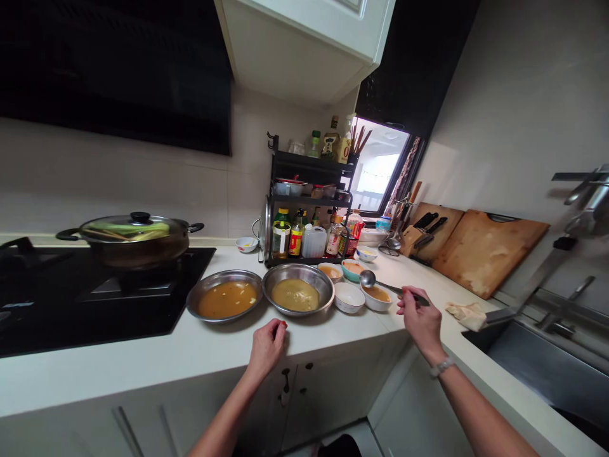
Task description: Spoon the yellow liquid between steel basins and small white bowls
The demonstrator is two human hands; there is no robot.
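Note:
My right hand [422,320] is closed around the handle of a ladle [368,278]. The ladle's bowl hangs over the edge between a white bowl of brown liquid [379,304] and a white bowl [349,307] to its left. My left hand [268,343] is loosely curled, fingers drawn in, just in front of the counter's metal dishes; nothing shows in it. Closest to it is a steel dish of yellowish liquid [329,287]. Left of that stands a steel dish of orange-brown liquid [193,306]. Behind are a small bowl [330,271] and a turquoise bowl [353,269], both holding liquid.
A lidded pan [137,244] stands on the black stove [52,324]. Bottles fill a black rack [309,200] at the wall. Cutting boards [490,244] and a knife block [415,240] lean right. The sink [547,365] is at the right, a cloth [466,315] beside it.

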